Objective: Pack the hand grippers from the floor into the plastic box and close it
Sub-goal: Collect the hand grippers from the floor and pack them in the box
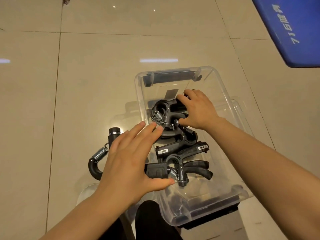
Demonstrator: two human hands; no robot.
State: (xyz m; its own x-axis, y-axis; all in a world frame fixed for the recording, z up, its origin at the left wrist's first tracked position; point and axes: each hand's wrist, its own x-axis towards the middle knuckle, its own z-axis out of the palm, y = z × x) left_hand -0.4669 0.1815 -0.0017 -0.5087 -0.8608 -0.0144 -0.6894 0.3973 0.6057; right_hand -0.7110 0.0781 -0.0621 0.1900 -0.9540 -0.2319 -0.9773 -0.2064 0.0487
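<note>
Head view: clear plastic box [223, 94] right of centre on the tiled floor [86, 75], several black hand grippers [181, 153] piled inside. Right hand [199, 110] grips the upper one. Left hand [131, 158] flat, fingers straight, over the box's left wall; another gripper [98, 158] on the floor just left of it.

A gym-like indoor room is showing here: glossy beige tiled floor [103, 49] is reflecting ceiling lights, and a blue padded mat with white printed characters [290, 28] is lying well beyond the fingers.
</note>
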